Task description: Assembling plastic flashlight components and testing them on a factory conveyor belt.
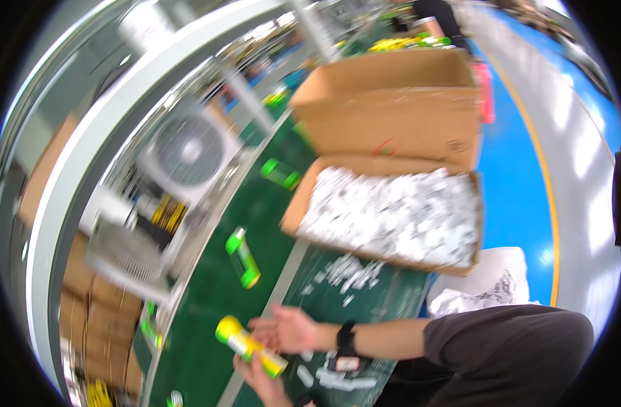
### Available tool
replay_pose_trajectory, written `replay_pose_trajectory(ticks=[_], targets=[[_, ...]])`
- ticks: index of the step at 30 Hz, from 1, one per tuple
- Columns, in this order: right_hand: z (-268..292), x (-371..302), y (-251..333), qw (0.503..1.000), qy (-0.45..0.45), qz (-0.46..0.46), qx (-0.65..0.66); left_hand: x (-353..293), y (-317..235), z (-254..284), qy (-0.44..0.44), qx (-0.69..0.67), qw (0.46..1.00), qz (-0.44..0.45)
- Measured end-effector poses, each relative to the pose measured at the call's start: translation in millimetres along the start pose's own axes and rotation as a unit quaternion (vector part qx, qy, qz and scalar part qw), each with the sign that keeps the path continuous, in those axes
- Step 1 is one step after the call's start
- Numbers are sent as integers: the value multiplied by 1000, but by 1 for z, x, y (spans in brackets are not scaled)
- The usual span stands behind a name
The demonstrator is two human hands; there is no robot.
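A yellow tube with green bands and a pale label (251, 346) slants over the conveyor's edge. My left hand (261, 380), low in the picture, is closed around its near side. My right hand (289, 330) reaches in from the right, palm turned up and fingers stretched out beside the tube. Whether those fingers touch it I cannot tell, as the picture is blurred. A dark band (346, 339) circles my right wrist. Under and beside my hands, small white strips (344, 380) lie on a dark green surface.
On the green conveyor (202, 325) lie green tubes, one near (242, 258) and one farther (280, 173). An open carton (385, 254) full of white pieces stands ahead, with a bigger carton (392, 122) behind. A white bag (487, 278) sits at right. A fan (185, 149) stands left.
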State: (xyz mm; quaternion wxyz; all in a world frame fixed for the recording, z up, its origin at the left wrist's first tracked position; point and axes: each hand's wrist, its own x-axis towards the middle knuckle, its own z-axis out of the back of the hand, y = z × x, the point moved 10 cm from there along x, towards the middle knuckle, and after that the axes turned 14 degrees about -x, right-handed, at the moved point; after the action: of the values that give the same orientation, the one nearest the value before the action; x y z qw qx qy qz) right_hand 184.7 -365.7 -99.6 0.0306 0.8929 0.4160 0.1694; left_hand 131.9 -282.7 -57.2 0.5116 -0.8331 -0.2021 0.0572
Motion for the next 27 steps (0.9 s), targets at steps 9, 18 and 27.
replay_pose_trajectory(ticks=[9,18,27], targets=[[-17,-11,10,997,-65,22,-46,146,-14,25,80,296,940,-150],[-21,-16,25,997,-63,39,-13,225,5,2,90,625,742,-226],[-13,-11,20,997,-64,20,-40,244,29,18,55,680,723,-109]])
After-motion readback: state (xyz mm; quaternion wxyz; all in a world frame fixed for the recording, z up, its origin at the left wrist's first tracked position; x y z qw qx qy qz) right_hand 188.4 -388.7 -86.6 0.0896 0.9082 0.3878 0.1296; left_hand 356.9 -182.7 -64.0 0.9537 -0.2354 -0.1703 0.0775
